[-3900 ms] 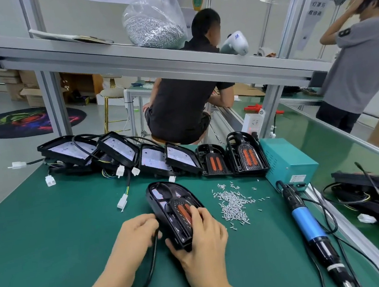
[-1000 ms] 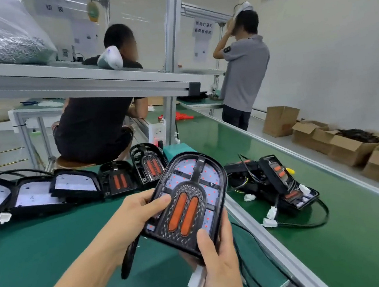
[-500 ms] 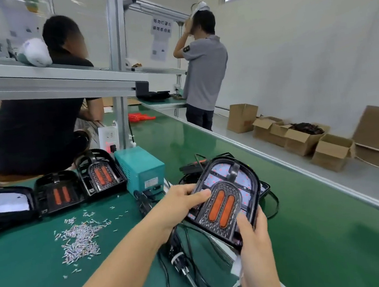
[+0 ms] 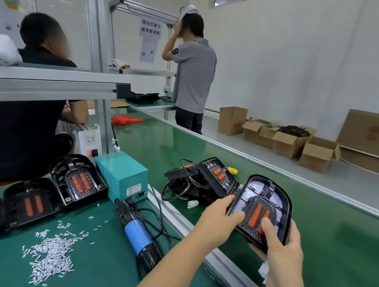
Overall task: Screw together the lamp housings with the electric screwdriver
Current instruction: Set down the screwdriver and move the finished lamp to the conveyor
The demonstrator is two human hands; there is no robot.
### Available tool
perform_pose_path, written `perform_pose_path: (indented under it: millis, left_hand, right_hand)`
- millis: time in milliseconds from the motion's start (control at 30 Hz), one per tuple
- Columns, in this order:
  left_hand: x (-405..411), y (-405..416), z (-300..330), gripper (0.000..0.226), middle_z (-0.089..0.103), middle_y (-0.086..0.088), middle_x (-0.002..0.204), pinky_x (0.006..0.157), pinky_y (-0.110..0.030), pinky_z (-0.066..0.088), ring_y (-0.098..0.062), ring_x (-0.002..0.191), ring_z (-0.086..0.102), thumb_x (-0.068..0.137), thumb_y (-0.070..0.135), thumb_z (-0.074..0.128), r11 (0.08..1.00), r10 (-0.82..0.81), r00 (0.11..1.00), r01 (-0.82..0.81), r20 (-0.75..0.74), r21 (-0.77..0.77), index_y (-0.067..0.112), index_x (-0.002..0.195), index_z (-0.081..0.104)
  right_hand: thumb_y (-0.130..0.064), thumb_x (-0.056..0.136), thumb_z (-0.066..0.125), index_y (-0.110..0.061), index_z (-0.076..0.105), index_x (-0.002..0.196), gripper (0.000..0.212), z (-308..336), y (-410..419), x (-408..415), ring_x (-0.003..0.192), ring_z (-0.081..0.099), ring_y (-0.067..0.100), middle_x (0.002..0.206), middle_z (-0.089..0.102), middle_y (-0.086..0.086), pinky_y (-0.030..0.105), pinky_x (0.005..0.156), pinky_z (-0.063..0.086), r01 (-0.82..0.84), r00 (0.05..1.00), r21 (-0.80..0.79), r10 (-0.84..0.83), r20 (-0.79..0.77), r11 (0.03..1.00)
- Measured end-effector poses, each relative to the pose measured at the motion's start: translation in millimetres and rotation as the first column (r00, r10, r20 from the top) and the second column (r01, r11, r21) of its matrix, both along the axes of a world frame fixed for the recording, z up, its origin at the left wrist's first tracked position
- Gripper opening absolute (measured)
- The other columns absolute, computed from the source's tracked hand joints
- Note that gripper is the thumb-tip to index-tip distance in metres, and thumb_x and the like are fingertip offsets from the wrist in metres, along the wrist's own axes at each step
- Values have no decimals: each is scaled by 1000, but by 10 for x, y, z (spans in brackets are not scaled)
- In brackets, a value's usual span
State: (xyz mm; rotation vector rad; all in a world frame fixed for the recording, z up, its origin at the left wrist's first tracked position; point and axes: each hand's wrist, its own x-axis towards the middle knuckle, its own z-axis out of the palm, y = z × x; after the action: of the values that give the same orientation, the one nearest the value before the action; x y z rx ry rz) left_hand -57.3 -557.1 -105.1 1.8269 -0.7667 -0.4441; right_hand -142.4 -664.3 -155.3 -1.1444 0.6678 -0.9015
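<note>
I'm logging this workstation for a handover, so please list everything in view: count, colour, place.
Held lamp housing: one, black with orange inserts, above the conveyor.
Lamp housings in a row: three visible, black, back left of bench.
Housings pile: count unclear, black, on the conveyor.
Screws: loose heap, silver, left of bench.
Electric screwdriver: one, blue and black, lying on bench.
Power box: one, teal.
Cardboard boxes: several, brown, along the wall.
People: two, background.
Hands: left and right grip the held housing.

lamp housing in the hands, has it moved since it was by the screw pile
Yes: the lamp housing went rightward, past the teal box, over the conveyor belt, both hands holding it.
</note>
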Motion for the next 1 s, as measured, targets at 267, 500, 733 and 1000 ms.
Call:
perform_pose_path:
  millis: [267,500,733,1000]
  left_hand:
    - [-147,-73,-260,62,3,11,160,119,-35,6,-9,146,2,98,22,42,957,-191,936,111,297,267,33,152,12]
    - [-125,-131,-411,62,-10,8,160,118,-38,-4,-14,146,-9,99,25,40,880,-286,819,20,497,474,28,152,8]
    - [-90,-96,-500,67,-12,7,159,118,-43,-6,-18,146,-10,94,29,47,845,-330,774,-13,540,535,24,151,12]
    - [-89,-79,-462,70,-13,6,159,117,-48,-8,-20,146,-12,94,34,47,808,-352,732,-76,584,584,20,151,10]
  right_hand:
    - [-21,89,70,-26,47,138,54,-158,-289,43,107,63,25,129,60,5,28,62,56,88,996,97,-90,15,991]
    - [-23,89,70,-21,37,145,65,-307,-437,146,114,57,26,133,52,0,43,84,55,100,993,65,-95,-72,993]
    - [-32,92,66,-16,27,151,73,-349,-454,172,129,47,32,146,46,12,45,103,40,137,957,-78,-152,-248,988]
    - [-40,100,42,-17,25,153,59,-229,-315,221,145,19,32,160,19,15,51,115,14,-114,668,-499,-305,-679,859]
